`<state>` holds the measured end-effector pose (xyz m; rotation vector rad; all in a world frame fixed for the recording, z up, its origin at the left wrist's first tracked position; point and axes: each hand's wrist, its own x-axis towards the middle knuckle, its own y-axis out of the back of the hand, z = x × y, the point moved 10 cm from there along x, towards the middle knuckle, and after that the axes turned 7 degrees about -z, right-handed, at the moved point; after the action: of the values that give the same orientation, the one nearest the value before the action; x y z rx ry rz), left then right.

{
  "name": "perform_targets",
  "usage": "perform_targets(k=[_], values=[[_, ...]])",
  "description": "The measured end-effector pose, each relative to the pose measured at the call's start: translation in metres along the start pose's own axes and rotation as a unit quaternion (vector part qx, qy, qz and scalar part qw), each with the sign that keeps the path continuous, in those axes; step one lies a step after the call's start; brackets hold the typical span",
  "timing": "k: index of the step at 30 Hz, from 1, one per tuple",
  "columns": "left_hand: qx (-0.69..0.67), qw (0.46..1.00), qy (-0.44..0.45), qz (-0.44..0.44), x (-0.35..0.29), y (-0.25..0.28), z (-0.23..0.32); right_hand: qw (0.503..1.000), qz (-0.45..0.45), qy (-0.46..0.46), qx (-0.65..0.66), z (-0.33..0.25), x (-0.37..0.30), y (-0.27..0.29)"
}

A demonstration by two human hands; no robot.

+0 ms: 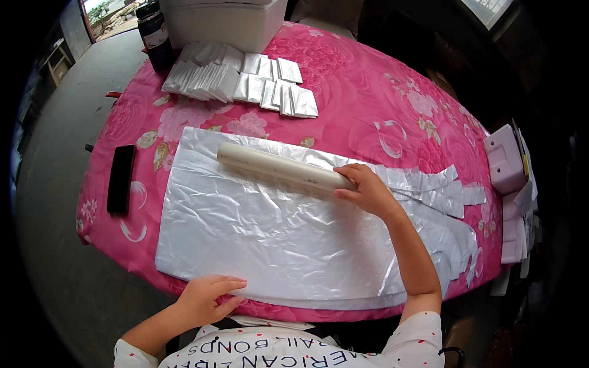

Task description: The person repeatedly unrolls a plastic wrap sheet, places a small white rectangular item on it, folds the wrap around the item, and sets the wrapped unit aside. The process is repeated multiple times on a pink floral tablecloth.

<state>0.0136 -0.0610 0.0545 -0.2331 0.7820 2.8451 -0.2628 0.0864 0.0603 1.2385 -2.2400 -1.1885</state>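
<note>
A wide stack of thin, crinkled white plastic bags (264, 227) lies flat across the table, with strap-like handle ends fanned out at its right. On the far part of the stack rests a white plastic pipe (270, 163), slanting slightly down to the right. My right hand (365, 187) is closed over the pipe's right end, thumb on the near side and fingers on the far side. By the near left edge of the stack, my left hand (208, 297) has its fingers stretched out and thumb apart, holding nothing; the fingertips lie at the plastic's edge.
A pink flowered tablecloth (343, 132) covers the table. At the far left are several folded white plastic packets (202, 73), a white foam box (224, 27) and a dark bottle (154, 37). A black phone (121, 179) lies left; a pale pink container (506, 161) stands at the right edge.
</note>
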Motion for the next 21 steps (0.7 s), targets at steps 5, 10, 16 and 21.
perform_targets(k=[5, 10, 16, 21], values=[[0.084, 0.989, -0.119, -0.022, 0.054, -0.03, 0.034, 0.991, 0.046, -0.068, -0.11, 0.009, -0.106, -0.003], [0.186, 0.967, -0.17, 0.029, 0.11, -0.073, 0.059, 0.997, -0.052, 0.021, 0.054, -0.038, -0.172, -0.068], [0.256, 0.939, -0.231, 0.003, 0.134, -0.123, 0.093, 0.983, 0.052, -0.043, -0.168, 0.027, -0.202, -0.047], [0.25, 0.928, -0.272, -0.039, 0.132, -0.157, 0.117, 0.945, 0.214, -0.164, -0.184, 0.144, -0.27, 0.033]])
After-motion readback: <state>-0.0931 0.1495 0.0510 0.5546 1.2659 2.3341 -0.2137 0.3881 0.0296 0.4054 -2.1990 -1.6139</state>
